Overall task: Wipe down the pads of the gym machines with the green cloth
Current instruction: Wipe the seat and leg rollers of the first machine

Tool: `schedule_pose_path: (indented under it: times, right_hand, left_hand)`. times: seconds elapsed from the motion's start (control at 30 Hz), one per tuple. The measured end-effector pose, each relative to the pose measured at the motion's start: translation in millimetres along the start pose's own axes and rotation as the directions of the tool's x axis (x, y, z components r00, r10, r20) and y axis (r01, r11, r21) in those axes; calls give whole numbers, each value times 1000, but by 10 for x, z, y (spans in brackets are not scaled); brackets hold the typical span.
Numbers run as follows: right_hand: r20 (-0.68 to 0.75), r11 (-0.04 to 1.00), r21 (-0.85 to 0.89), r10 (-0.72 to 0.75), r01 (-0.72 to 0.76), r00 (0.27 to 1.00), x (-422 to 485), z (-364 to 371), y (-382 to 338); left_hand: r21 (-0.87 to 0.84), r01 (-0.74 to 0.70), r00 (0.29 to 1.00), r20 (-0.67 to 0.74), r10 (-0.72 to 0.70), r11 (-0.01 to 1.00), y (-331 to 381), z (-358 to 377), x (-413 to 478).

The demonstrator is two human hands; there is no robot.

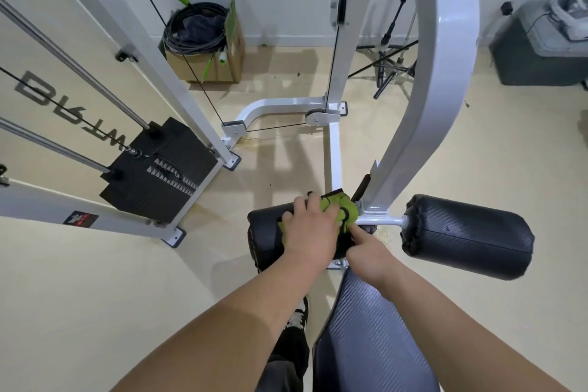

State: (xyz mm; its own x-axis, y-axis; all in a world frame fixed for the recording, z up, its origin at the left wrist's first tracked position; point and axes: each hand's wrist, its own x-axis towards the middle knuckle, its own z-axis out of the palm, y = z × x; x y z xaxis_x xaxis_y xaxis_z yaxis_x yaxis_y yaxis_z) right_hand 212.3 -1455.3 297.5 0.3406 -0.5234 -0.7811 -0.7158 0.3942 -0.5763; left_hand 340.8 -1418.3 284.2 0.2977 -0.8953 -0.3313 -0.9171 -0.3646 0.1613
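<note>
Head view, frame centre: left hand (310, 232) flat, fingers spread, presses green cloth (338, 209) onto left roller pad (262, 234). Right hand (369, 256): index finger touches the cloth's edge, other fingers hidden, can't tell its grip.

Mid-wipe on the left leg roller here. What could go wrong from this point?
The bunched green cloth covers only the inner end of the left black cylindrical roller pad; its outer end may get missed. The forefinger of the right hand sits beside the white steel crossbar; it could get pinched if the pad rolls. The matching right roller pad could be skipped: nothing touches it yet.
</note>
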Motion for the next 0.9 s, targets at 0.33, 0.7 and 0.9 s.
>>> schedule_pose_path:
  times: [0.33,0.7,0.9]
  right_hand:
    - [8,997,-65,42,-41,999,81,-10,0]
    - [-9,994,96,48,-47,999,191,-18,123]
    - [-92,994,70,85,-78,992,121,-1,54]
  left_hand:
    - [20,229,970,-84,-226,973,-982,-37,-343]
    - [35,-87,995,-50,89,996,-439,-7,-41]
    - [-43,350,930,-101,-353,936,-848,-13,-287]
